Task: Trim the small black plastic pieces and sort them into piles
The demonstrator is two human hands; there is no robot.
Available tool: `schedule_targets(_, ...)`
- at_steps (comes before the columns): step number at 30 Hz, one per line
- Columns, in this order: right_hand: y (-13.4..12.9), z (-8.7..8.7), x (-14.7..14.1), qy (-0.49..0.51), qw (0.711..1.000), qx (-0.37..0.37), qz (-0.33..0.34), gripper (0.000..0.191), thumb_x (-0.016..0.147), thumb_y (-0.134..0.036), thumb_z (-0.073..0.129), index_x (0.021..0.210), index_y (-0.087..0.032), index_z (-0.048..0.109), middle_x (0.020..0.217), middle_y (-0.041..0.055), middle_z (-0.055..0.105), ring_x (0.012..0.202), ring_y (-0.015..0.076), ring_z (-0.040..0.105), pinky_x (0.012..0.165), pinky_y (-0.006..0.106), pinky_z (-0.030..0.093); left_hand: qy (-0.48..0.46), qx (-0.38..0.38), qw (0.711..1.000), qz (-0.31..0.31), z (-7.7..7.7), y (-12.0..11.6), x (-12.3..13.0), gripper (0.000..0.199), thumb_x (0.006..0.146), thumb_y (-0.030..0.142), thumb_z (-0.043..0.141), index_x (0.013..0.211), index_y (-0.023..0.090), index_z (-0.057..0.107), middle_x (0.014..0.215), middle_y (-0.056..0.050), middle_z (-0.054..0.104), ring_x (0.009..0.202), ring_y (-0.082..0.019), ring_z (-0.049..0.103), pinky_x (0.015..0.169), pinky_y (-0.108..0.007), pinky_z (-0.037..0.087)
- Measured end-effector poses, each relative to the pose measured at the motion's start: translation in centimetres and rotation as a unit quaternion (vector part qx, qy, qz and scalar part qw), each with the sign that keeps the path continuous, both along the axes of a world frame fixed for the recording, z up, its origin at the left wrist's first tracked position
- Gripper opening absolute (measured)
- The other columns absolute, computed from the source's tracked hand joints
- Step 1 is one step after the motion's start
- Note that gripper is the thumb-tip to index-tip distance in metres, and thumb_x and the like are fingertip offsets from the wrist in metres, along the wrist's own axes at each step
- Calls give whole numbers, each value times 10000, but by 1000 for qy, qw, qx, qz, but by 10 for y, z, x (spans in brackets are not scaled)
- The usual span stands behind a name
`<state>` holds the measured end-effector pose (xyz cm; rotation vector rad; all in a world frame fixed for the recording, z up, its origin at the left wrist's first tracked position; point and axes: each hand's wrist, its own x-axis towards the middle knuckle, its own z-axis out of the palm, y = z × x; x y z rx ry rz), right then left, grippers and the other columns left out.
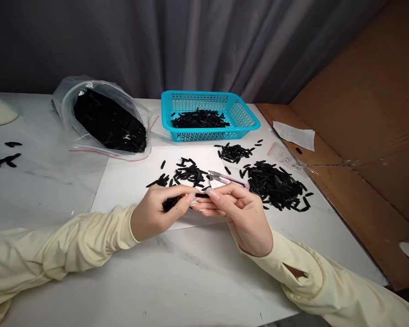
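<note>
Between the fingertips of both hands is a small black strip (202, 195), narrow and dark. My left hand (163, 209) pinches its left end between thumb and forefinger. At the other end, the thumb and fingers of my right hand (243, 209) close on it. Just beyond them, thread snips (230, 179) with pink handles lie on white paper (122, 181). Loose black pieces (190, 173) are scattered over the paper, some partly hidden behind my left hand. A larger heap of the same pieces (276, 186) lies to the right of the snips.
A turquoise basket (207, 135) with black pieces stands at the back. Left of it, an open plastic zip bag (64, 109) holds many more. A small pile (235, 153) sits before the basket. Cardboard (361, 113) walls the right side; a grey curtain (204, 45) hangs behind.
</note>
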<state>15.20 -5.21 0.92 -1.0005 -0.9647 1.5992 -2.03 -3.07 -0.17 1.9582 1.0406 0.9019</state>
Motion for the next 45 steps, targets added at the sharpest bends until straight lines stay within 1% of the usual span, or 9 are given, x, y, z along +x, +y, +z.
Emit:
schedule_targets(5, -1, -1, -1, -13, 1000, 14, 7, 132, 762, -275, 645, 776, -152, 599, 767, 51, 722, 767, 196, 694, 727, 311, 584, -41, -60, 997, -10, 2, 0, 1, 249, 831, 277, 443, 823, 133, 645, 494, 37, 455, 443, -73, 370, 445, -196, 328)
schedule_targets(8, -2, -2, -1, -17, 1000, 22, 9, 121, 761, -262, 646, 780, -159, 585, 726, 38, 717, 726, 189, 696, 684, 298, 587, -56, -93, 994, -3, 6, -1, 3, 207, 827, 263, 447, 738, 148, 594, 467, 56, 380, 436, -66, 322, 439, -200, 302)
schedule_targets(11, -1, 0, -1, -13, 1000, 18, 15, 120, 757, -244, 648, 776, -158, 567, 729, 42, 714, 673, 178, 694, 634, 283, 584, -66, -160, 985, -10, 9, 0, 4, 204, 829, 275, 452, 694, 155, 546, 462, 61, 344, 435, -62, 298, 433, -205, 282)
schedule_targets(16, 7, 5, 4, 13, 998, -24, 60, 209, 784, -324, 595, 690, -162, 505, 531, 6, 656, 370, 137, 596, 367, 217, 484, -163, -323, 932, -30, 9, 7, 5, 241, 808, 371, 493, 730, 152, 556, 414, 80, 287, 382, -50, 238, 376, -194, 210)
schedule_targets(20, 11, 6, 8, 51, 986, -83, 137, 327, 818, -347, 478, 565, -140, 495, 445, 35, 621, 268, 122, 511, 276, 194, 391, -215, -380, 898, -62, 7, 11, 3, 253, 790, 390, 529, 762, 144, 582, 390, 88, 279, 355, -41, 213, 364, -187, 183)
schedule_targets(25, 10, 8, 10, 101, 951, -145, 255, 362, 824, -312, 354, 590, -117, 550, 472, 59, 632, 294, 125, 521, 296, 196, 384, -211, -386, 894, -87, 7, 8, 2, 233, 799, 375, 526, 741, 156, 583, 405, 82, 299, 366, -36, 210, 379, -190, 191)
schedule_targets(30, 9, 11, 11, 126, 924, -170, 318, 363, 809, -287, 325, 617, -101, 572, 483, 54, 619, 312, 132, 524, 335, 225, 402, -178, -363, 911, -87, 7, 4, 2, 210, 801, 365, 518, 742, 165, 543, 421, 82, 313, 378, -41, 239, 390, -195, 210)
schedule_targets(36, 9, 12, 12, 132, 916, -177, 335, 322, 799, -256, 342, 684, -91, 594, 496, 49, 623, 320, 125, 530, 329, 202, 403, -158, -328, 927, -88, 9, 4, 3, 222, 809, 364, 506, 730, 158, 535, 441, 81, 303, 400, -50, 264, 403, -202, 228)
schedule_targets(45, 8, 4, 9, 193, 909, -166, 330, 336, 791, -214, 292, 644, -81, 564, 490, 82, 630, 288, 122, 511, 296, 190, 386, -182, -323, 924, -92, 8, 1, 3, 235, 842, 328, 478, 702, 144, 520, 437, 86, 282, 406, -47, 241, 409, -211, 193)
